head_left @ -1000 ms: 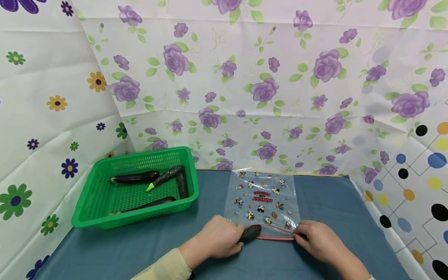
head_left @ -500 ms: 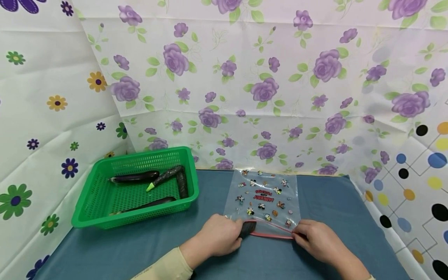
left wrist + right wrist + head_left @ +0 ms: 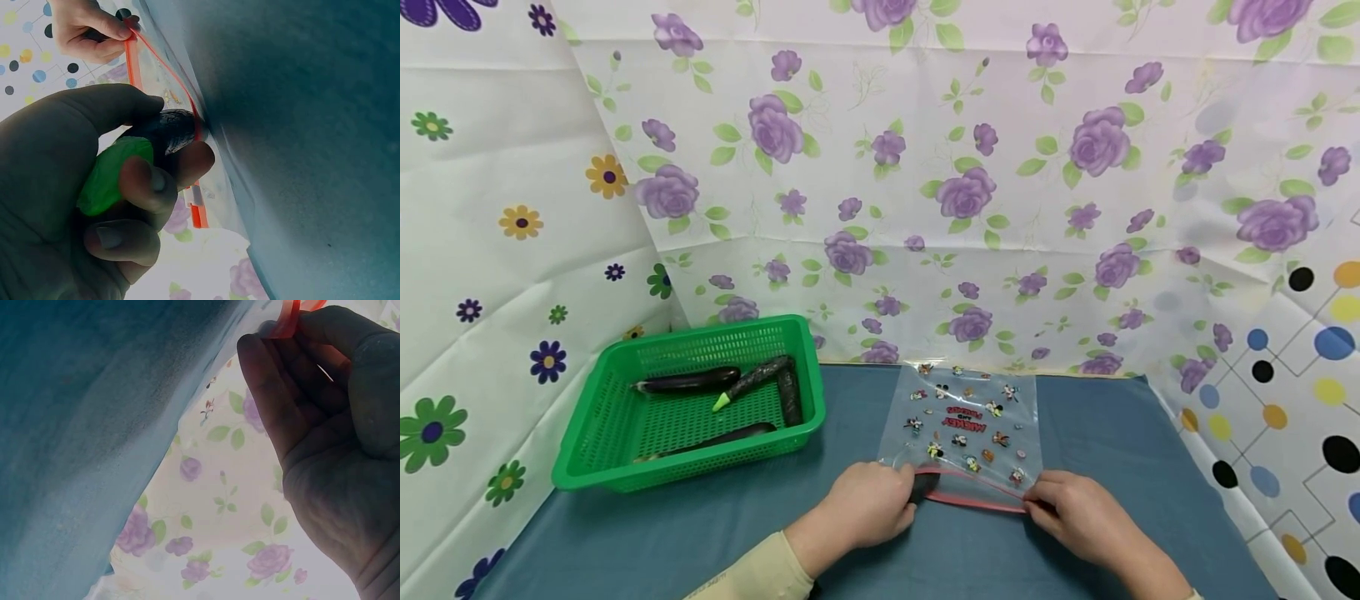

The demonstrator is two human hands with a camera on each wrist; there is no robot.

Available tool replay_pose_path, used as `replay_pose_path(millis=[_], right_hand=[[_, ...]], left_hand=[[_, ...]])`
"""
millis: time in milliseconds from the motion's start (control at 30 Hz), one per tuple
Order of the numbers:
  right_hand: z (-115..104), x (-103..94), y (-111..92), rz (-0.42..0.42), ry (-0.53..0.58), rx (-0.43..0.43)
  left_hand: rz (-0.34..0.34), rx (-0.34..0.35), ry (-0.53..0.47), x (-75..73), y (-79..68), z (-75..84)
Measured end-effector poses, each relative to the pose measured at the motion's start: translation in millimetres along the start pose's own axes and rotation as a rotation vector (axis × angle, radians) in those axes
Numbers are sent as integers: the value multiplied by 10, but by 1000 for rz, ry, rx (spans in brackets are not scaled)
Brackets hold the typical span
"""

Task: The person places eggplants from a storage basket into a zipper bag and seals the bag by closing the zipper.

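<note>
My left hand [image 3: 868,504] grips a dark, bumpy cucumber [image 3: 925,485], its fingers curled round it. In the left wrist view the bright green end [image 3: 119,175] sits in the palm and the dark tip [image 3: 179,128] points toward the bag. A clear zip bag [image 3: 958,400] with printed cartoon figures lies flat, its red-edged mouth facing me. The cucumber's tip is at the left of that mouth, between the two red strips. My right hand [image 3: 1078,512] pinches the mouth's right corner, where the red strip [image 3: 286,322] shows between thumb and fingers.
A green plastic basket [image 3: 692,471] stands to the left on the blue cloth [image 3: 1097,433]. In it lie two eggplants [image 3: 688,381] and two more dark bumpy cucumbers [image 3: 790,396]. Flowered sheets [image 3: 850,208] rise behind the table, with patterned sheets on either side.
My left hand has shifted slightly left and away from me, bringing the cucumber's tip from over the red strips to between them. The bag moved a little right. My right hand keeps its pinch.
</note>
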State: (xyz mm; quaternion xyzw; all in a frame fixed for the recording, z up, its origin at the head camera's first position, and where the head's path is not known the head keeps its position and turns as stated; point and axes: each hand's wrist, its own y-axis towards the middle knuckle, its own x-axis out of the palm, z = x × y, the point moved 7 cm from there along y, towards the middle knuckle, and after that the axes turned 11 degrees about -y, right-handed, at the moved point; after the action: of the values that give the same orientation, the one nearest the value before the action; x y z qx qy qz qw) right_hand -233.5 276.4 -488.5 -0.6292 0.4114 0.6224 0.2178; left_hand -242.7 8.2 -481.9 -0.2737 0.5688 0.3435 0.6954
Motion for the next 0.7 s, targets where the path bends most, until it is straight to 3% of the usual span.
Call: replay_pose_path(millis=[333, 700], right_hand=[[-20, -15, 4, 11, -10, -14], [-46, -16, 9, 14, -10, -26]], left_hand=[[26, -10, -7, -11, -10, -19], [34, -69, -12, 30, 0, -70]])
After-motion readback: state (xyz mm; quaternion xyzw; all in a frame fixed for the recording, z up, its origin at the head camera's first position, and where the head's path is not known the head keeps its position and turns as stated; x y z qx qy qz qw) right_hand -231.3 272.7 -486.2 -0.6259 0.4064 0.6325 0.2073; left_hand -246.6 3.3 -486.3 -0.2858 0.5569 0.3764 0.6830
